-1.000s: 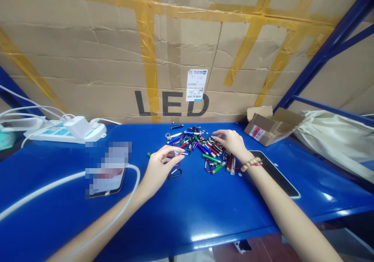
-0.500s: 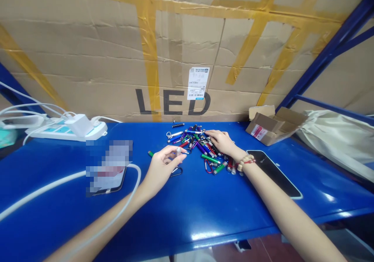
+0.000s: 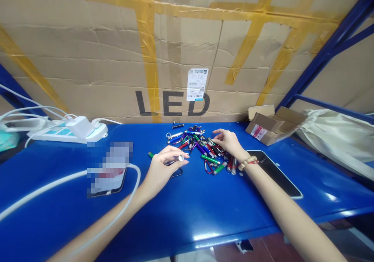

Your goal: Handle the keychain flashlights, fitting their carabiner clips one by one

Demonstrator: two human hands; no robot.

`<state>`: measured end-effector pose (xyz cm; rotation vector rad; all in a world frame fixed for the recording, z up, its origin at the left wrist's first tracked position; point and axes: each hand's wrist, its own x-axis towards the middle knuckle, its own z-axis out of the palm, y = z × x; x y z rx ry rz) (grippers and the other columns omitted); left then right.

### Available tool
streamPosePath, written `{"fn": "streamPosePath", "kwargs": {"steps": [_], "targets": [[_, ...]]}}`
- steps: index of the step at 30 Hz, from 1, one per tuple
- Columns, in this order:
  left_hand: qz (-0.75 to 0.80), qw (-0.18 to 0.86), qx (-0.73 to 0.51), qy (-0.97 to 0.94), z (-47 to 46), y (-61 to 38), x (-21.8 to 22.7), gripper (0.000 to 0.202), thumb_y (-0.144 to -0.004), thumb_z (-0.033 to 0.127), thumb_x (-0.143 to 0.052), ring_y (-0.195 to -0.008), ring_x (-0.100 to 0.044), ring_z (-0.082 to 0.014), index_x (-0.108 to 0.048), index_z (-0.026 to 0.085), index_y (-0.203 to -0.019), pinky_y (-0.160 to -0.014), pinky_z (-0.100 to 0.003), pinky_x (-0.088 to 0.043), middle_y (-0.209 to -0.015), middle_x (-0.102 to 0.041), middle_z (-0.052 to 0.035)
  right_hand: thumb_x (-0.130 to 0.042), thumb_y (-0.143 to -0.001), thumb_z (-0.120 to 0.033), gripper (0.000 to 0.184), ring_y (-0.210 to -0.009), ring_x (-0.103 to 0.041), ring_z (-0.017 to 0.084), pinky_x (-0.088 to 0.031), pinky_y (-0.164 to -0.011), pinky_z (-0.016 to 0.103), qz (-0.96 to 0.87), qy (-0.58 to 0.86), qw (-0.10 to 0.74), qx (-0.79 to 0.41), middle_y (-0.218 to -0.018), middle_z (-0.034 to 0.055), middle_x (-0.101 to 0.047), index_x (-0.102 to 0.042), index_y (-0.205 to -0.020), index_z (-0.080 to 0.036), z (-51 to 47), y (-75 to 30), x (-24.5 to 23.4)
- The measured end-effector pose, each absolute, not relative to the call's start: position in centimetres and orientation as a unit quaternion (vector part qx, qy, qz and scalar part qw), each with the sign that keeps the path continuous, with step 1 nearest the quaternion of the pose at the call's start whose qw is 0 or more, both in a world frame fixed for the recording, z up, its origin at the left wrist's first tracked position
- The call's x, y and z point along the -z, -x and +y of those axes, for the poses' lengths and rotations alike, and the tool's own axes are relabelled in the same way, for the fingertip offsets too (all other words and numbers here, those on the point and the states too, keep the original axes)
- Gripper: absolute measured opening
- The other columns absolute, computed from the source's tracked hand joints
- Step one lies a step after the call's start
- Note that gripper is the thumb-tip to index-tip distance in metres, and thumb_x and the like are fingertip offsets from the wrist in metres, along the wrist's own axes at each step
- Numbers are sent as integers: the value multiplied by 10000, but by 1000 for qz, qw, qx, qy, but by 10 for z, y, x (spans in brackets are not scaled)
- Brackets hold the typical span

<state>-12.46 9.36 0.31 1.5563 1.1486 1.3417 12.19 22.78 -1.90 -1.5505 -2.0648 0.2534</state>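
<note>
My left hand (image 3: 165, 166) is closed around a silver mini flashlight tube (image 3: 181, 158), its hollow round end facing me. A green tube (image 3: 150, 154) and a dark carabiner clip (image 3: 177, 173) lie beside and partly under that hand. To the right is a loose pile of mini flashlights (image 3: 201, 147) in red, green, blue, purple, black and silver, with carabiner clips among them. At the pile's right side, my right hand (image 3: 228, 140) has thumb and index finger drawn together just above it. Whatever is between those fingertips is too small to make out.
Small silver discs, one a round disc (image 3: 241, 174), lie around the pile. A phone (image 3: 111, 172) and power strip (image 3: 67, 131) with cables are left. A dark pad (image 3: 274, 174) and open carton (image 3: 267, 127) are right; a large cardboard box (image 3: 117, 59) stands behind.
My right hand has drawn back from the top of the pile toward its right side, fingers pinched. In my left hand, the tube has turned so its open end faces me.
</note>
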Motion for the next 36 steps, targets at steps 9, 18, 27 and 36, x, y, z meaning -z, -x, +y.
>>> {"fn": "streamPosePath", "kwargs": {"steps": [9,18,27,36], "targets": [[462,372,-517,-618,94,125,-2,87,-696,270,-700,-811,-597,-156,-733,211,-751,-680,-231,-504,-855,-612,-38,-710,-692,-240,133,-704,-668,163,-503,-639,273,-747,580,315,-84,-754,9,-712,-673,-811,-193,213,-118,-1],[466,405,-502,-606,92,120,0,132,-696,291,-692,-740,-603,-154,-716,184,-768,-604,-240,-514,-864,-615,-45,-669,-764,-300,155,-740,-682,158,-556,-679,281,-783,311,514,-162,-827,26,-724,-681,-879,-197,145,-58,-25],[461,410,-511,-598,94,123,2,171,-679,292,-701,-719,-586,-154,-730,179,-804,-590,-244,-476,-805,-602,-37,-638,-797,-160,180,-762,-637,133,-522,-715,275,-861,174,475,-51,-811,4,-712,-667,-957,-236,123,-50,-26],[502,365,-481,-619,95,124,6,165,-682,303,-697,-661,-537,-144,-732,184,-791,-575,-250,-440,-709,-571,-17,-564,-853,-171,230,-753,-591,124,-466,-631,250,-898,168,405,36,-818,20,-643,-644,-1053,-254,132,-53,-17]]}}
